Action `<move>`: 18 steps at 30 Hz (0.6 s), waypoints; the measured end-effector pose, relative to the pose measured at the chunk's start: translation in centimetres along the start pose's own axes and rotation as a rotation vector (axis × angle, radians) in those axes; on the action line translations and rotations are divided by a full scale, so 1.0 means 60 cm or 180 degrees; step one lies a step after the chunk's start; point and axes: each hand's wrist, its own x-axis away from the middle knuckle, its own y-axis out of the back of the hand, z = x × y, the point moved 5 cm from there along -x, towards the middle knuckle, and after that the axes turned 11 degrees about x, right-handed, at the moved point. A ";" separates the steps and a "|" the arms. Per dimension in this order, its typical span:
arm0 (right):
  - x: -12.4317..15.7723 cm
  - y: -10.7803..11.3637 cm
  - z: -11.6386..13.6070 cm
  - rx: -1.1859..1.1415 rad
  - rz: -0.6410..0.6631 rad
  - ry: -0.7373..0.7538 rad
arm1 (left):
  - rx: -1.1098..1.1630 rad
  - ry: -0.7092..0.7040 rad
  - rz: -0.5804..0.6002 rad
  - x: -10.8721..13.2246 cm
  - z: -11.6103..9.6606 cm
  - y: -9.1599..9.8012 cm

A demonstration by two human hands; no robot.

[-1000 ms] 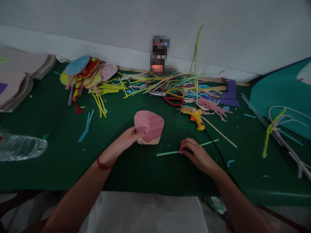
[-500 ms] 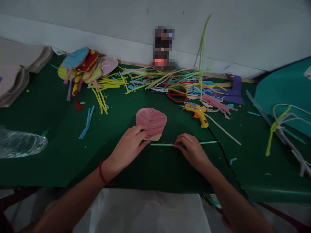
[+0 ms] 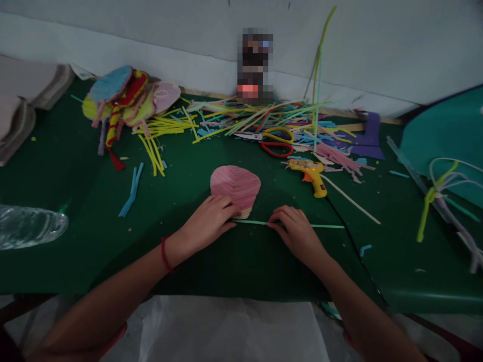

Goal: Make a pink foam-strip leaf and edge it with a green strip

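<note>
A pink, ridged, leaf-shaped piece (image 3: 235, 182) with a cream lower tip lies flat on the green tabletop. My left hand (image 3: 211, 216) is over its lower left edge, thumb and fingers closing on the left end of a thin green pipe cleaner (image 3: 326, 226). Just below the pink piece, the pipe cleaner runs sideways across the table. My right hand (image 3: 292, 226) pinches it near its middle, and its right part sticks out beyond that hand.
A yellow glue gun (image 3: 310, 176) lies to the right, its black cord (image 3: 349, 236) trailing toward the front edge. Scissors (image 3: 277, 142) and loose pipe cleaners (image 3: 260, 118) lie behind. A clear bottle (image 3: 32, 226) is at left; finished-looking colourful fans (image 3: 113, 85) are stacked at back left.
My left hand has moved right and down from the pink piece to the green pipe cleaner's left end. My right hand still pinches the pipe cleaner, which now slants slightly.
</note>
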 end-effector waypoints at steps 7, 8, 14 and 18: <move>0.001 -0.003 -0.001 0.0025 0.0078 -0.0033 | -0.0084 0.0012 0.0024 0.001 0.001 -0.002; 0.001 -0.004 0.000 0.0020 0.0065 -0.0028 | -0.0115 0.0009 0.0027 0.000 0.000 -0.002; 0.003 -0.003 0.003 -0.0079 -0.0019 -0.0091 | -0.0305 -0.0068 0.0050 -0.002 -0.004 -0.004; 0.005 -0.004 0.003 -0.0092 -0.0033 -0.0127 | -0.0340 -0.0074 0.0104 -0.002 -0.008 -0.002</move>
